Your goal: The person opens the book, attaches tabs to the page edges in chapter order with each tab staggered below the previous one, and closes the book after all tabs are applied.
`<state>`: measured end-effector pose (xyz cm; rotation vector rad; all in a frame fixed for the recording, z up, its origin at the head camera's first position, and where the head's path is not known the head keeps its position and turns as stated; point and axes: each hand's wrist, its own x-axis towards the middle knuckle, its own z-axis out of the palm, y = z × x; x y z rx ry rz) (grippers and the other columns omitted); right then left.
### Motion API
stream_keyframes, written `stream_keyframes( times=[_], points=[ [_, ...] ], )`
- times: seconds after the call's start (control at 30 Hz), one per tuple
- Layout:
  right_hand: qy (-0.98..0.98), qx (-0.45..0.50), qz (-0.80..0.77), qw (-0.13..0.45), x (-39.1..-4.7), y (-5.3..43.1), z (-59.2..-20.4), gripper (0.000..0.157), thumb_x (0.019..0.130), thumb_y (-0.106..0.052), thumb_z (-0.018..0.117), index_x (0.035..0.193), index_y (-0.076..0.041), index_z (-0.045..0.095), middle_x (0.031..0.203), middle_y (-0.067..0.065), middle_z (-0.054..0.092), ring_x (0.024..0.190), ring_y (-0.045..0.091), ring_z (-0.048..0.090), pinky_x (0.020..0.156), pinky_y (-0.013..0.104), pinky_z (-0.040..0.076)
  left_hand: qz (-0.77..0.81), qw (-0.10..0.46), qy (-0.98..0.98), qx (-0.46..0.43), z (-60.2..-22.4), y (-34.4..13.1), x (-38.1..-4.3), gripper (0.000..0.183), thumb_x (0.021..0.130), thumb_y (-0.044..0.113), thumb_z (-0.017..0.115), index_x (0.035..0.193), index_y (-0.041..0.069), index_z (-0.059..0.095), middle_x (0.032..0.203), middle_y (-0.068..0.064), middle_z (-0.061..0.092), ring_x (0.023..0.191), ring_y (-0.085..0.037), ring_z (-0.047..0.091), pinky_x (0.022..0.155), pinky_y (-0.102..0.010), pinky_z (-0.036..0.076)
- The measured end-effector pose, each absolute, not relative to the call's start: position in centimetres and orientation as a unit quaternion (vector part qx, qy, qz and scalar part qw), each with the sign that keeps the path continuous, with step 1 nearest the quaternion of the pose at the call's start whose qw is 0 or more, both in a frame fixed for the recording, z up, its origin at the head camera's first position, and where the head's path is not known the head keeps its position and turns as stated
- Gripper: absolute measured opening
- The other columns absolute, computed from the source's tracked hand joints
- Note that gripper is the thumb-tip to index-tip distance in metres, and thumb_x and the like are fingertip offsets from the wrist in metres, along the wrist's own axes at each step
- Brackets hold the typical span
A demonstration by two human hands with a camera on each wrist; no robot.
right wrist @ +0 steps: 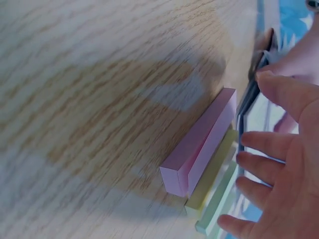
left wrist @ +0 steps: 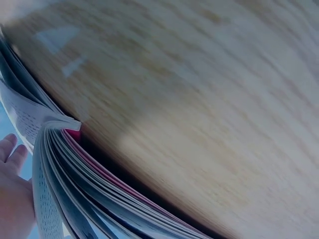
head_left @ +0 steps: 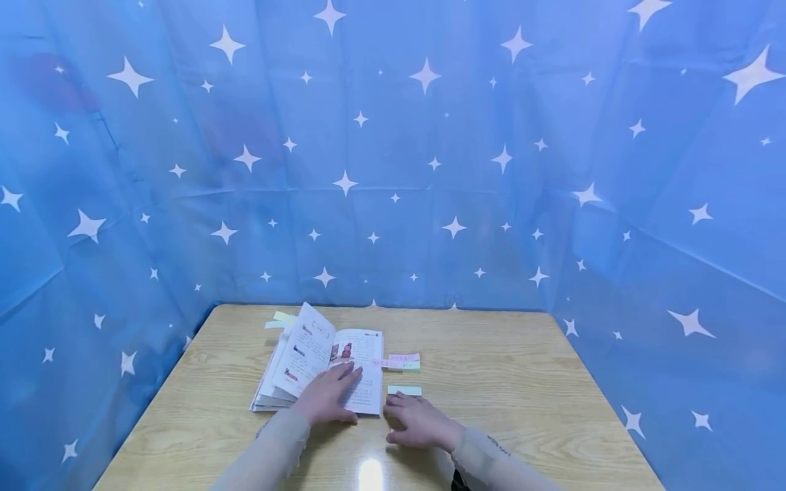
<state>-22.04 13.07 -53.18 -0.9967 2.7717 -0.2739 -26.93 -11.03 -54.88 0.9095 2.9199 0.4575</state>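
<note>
An open book (head_left: 365,344) with printed text and a red picture lies on the table. My left hand (head_left: 328,395) rests on its right page near the fold, fingers spread; in the left wrist view that hand (left wrist: 15,199) shows beyond the thick page edges (left wrist: 89,184). My right hand (head_left: 420,421) is just right of the book's lower corner, holding nothing, its fingers (right wrist: 266,144) loosely extended. Beneath it, in the right wrist view, lie a pink sticky-note pad (right wrist: 199,144), a yellow pad (right wrist: 212,174) and a green pad (right wrist: 217,199). The head view shows only a pale green strip (head_left: 404,391).
Written pink sticky tabs (head_left: 403,358) and a green one stick out from the book's right side. Yellow and pale blue tabs (head_left: 284,318) stick out at the upper left. The wooden table (head_left: 491,368) is enclosed by a blue star-patterned curtain (head_left: 393,157).
</note>
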Motion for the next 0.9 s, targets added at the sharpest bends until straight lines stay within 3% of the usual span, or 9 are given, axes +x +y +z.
stream_keyframes(
  times=[0.37, 0.63, 0.9],
  points=[
    [0.929, -0.35, -0.081, 0.084, -22.2, 11.8, -53.4, 0.06, 0.08, -0.05, 0.053, 0.127, -0.013, 0.048, 0.135, 0.008, 0.039, 0.124, 0.028, 0.033, 0.095, 0.05, 0.031, 0.192, -0.025, 0.931, 0.309, -54.7, -12.1, -26.6, 0.09, 0.064, 0.051, 0.07, 0.137, 0.015, 0.033, 0.138, -0.011, 0.032, 0.125, -0.028, 0.03, 0.1, -0.045, 0.027],
    [0.925, -0.366, -0.073, 0.076, -22.4, 11.1, -53.6, 0.058, 0.08, -0.051, 0.052, 0.125, -0.014, 0.05, 0.133, 0.007, 0.041, 0.123, 0.028, 0.034, 0.095, 0.051, 0.032, 0.231, -0.077, 0.923, 0.299, -54.2, -12.5, -26.3, 0.076, 0.072, 0.04, 0.068, 0.136, 0.013, 0.035, 0.138, -0.008, 0.033, 0.124, -0.027, 0.032, 0.099, -0.043, 0.029],
    [0.926, -0.36, -0.066, 0.09, -22.6, 10.8, -53.7, 0.059, 0.079, -0.051, 0.053, 0.124, -0.013, 0.051, 0.133, 0.006, 0.042, 0.123, 0.026, 0.035, 0.094, 0.053, 0.031, 0.256, -0.125, 0.917, 0.278, -53.6, -13.0, -25.7, 0.072, 0.072, 0.028, 0.069, 0.135, 0.017, 0.036, 0.137, -0.002, 0.035, 0.121, -0.024, 0.036, 0.098, -0.042, 0.031]
  ],
)
